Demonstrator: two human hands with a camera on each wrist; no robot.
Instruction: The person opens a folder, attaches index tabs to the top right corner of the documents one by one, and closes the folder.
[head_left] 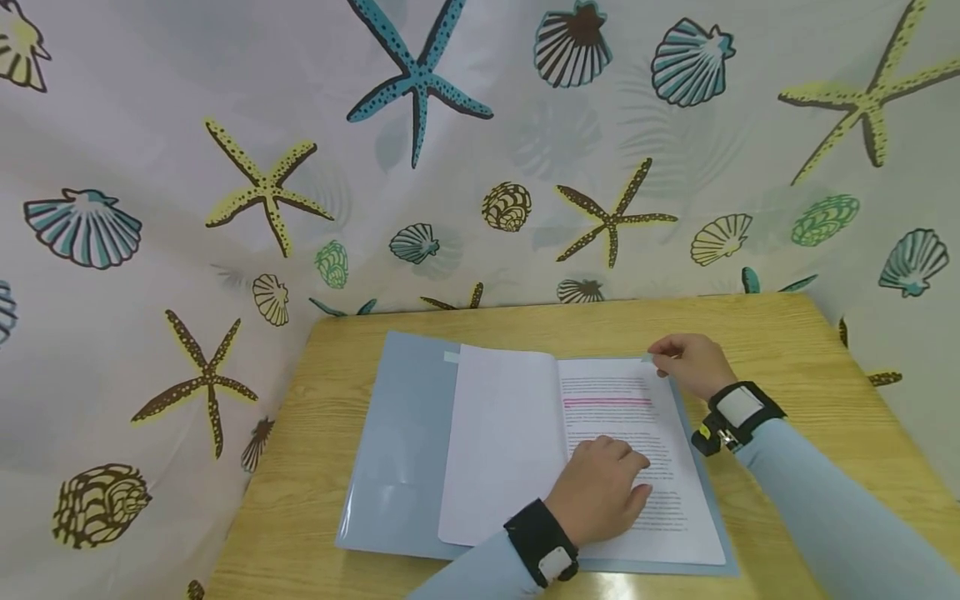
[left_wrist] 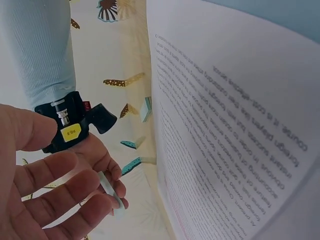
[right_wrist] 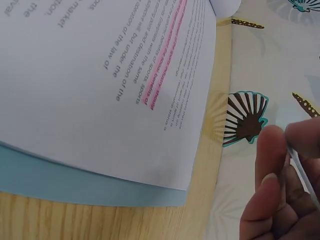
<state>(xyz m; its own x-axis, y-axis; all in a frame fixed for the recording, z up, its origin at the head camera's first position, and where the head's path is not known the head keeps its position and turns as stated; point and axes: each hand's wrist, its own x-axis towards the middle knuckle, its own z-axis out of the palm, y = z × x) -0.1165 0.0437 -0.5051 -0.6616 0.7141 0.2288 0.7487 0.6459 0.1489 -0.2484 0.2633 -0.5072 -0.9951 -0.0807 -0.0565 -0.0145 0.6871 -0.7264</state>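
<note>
A blue folder (head_left: 408,433) lies open on the wooden table, holding white sheets. Across the text of the right-hand page (head_left: 615,392) run pink highlighted lines. My left hand (head_left: 600,487) is over the lower part of that page, fingers loose and holding nothing. At the page's top right corner, my right hand (head_left: 693,362) pinches a small pale green sticky strip (left_wrist: 111,192) between thumb and fingers. The right wrist view shows the strip edge-on, partly hidden by the fingers (right_wrist: 272,150).
Another pale green strip (head_left: 451,357) is near the folder's upper left, beside the turned page (head_left: 506,442). A small pale green block (left_wrist: 145,109) shows beyond the page edge in the left wrist view. A shell-patterned curtain (head_left: 480,150) stands behind the table (head_left: 330,375).
</note>
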